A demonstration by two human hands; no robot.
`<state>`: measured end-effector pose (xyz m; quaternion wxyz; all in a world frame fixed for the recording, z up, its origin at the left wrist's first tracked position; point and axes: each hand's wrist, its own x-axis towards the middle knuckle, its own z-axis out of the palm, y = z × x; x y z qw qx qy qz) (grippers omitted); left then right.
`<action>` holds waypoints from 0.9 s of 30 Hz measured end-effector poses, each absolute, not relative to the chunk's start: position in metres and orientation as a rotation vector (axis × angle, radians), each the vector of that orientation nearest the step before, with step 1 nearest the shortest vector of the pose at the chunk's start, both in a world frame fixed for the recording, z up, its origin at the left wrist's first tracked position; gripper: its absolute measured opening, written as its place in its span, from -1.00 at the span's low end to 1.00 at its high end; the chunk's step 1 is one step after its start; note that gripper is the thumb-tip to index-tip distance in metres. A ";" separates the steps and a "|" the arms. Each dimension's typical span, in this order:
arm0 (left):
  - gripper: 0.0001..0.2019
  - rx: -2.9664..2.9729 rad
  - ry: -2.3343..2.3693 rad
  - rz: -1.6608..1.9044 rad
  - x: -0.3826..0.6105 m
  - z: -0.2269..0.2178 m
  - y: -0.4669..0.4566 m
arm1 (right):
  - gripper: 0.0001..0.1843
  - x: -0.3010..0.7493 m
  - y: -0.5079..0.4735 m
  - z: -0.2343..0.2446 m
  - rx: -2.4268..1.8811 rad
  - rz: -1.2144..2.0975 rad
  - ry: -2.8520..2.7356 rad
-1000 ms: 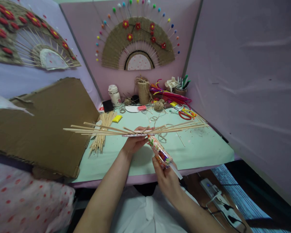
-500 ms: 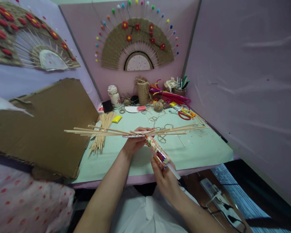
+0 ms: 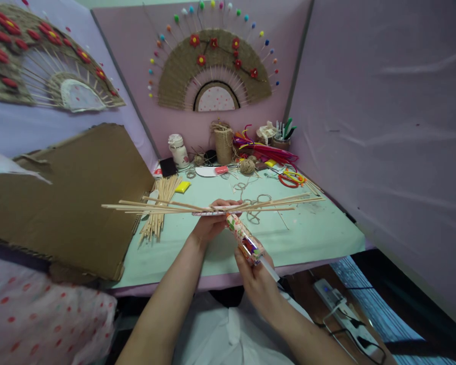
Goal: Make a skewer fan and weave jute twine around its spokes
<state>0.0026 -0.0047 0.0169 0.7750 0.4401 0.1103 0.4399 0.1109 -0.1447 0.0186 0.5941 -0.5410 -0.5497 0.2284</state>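
Observation:
My left hand [image 3: 210, 225] grips a small flat base, seen edge-on, from beneath and behind. Thin wooden sticks [image 3: 155, 207] fan out from this base to the left and right. My right hand [image 3: 259, 279] is wrapped round a hot glue gun [image 3: 245, 240] covered in a colourful pattern. A white glue stick [image 3: 269, 268] sticks out of its rear. The gun's nozzle points up and left at the near edge of the base; whether it touches cannot be made out.
A pile of loose sticks [image 3: 157, 213] and a yellow packet [image 3: 183, 187] lie at left, beside a large cardboard sheet [image 3: 72, 197]. Twine ball [image 3: 248, 166], scissors [image 3: 289, 179] and a white jar [image 3: 179, 151] stand farther back. A power strip [image 3: 345, 317] is low at right.
The glue gun and my right hand have shifted slightly left along the base. The sticks on the left have moved a little; my left hand keeps its hold.

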 end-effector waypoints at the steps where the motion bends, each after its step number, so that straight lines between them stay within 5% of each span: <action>1: -0.79 0.957 0.247 0.953 0.003 0.016 -0.004 | -0.67 0.111 -0.145 0.017 -1.252 0.528 -1.287; 14: -0.79 0.836 0.330 1.047 0.003 0.016 -0.003 | -0.85 0.135 -0.150 0.023 -1.073 0.533 -1.598; 23: -0.72 0.743 0.317 1.120 0.001 0.013 0.006 | -0.51 0.274 -0.120 -0.019 -2.113 -0.096 -1.301; 27: -0.71 0.756 0.318 1.125 0.001 0.011 0.007 | -0.50 0.293 -0.112 -0.026 -2.445 -0.252 -1.341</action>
